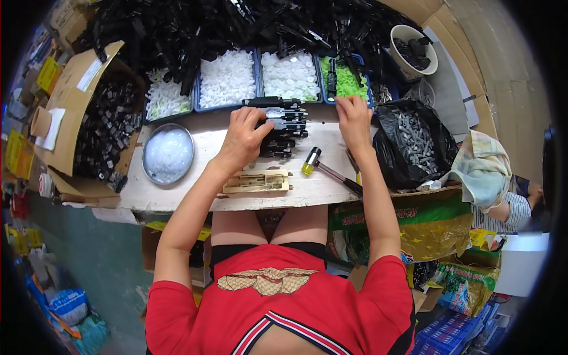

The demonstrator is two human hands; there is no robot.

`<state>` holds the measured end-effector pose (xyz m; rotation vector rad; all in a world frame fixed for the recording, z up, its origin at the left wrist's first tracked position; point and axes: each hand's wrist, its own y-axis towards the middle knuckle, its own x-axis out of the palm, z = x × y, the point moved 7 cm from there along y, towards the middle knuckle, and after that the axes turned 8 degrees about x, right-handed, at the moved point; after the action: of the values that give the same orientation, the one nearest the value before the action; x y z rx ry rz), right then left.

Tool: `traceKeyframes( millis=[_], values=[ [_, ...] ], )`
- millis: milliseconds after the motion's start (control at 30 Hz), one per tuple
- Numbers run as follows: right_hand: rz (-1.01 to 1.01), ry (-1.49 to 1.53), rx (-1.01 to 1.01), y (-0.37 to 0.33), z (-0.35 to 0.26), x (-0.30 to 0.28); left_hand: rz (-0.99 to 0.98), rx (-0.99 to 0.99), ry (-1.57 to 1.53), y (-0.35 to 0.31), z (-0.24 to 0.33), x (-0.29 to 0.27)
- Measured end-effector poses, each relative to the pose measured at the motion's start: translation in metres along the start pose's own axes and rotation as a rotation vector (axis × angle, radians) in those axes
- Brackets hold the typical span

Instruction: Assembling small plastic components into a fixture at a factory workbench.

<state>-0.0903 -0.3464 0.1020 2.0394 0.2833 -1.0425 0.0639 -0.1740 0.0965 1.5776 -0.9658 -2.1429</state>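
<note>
My left hand is closed, its fingers and thumb curled over the left end of a row of slim black plastic parts. The parts lie side by side on the worktable, some with silvery strips on top. My right hand is at the front rim of a blue bin of green plastic pieces. Its thumb and fingertips are pinched together; whatever they hold is too small to name. Another slim black part lies across that bin. A hammer with a yellow head end lies between my forearms, beside a cream-coloured block fixture.
Bins of white pieces line the back, with a heap of black parts behind. At left are a round metal dish and a carton of black pieces. A black bag of grey parts and a cloth are at right.
</note>
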Motion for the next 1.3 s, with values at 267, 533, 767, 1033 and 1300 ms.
traceKeyframes(
  millis=[267, 533, 767, 1033, 1300],
  values=[
    [0.066, -0.05, 0.021, 0.065, 0.055, 0.024, 0.188, -0.214, 0.033, -0.043, -0.004, -0.059],
    [0.177, -0.095, 0.085, 0.106, 0.063, 0.037, 0.312, -0.573, 0.212, -0.128, -0.017, -0.13],
    [-0.024, -0.191, 0.165, 0.151, 0.018, 0.072, 0.372, -0.714, 0.335, -0.171, -0.023, -0.163],
    [-0.073, 0.233, 0.214, 0.139, 0.03, 0.052, 0.453, -0.837, 0.381, -0.225, -0.032, -0.197],
    [-0.087, 0.46, 0.065, 0.113, 0.034, 0.008, 0.442, -0.911, 0.389, -0.245, -0.036, -0.197]
  ],
)
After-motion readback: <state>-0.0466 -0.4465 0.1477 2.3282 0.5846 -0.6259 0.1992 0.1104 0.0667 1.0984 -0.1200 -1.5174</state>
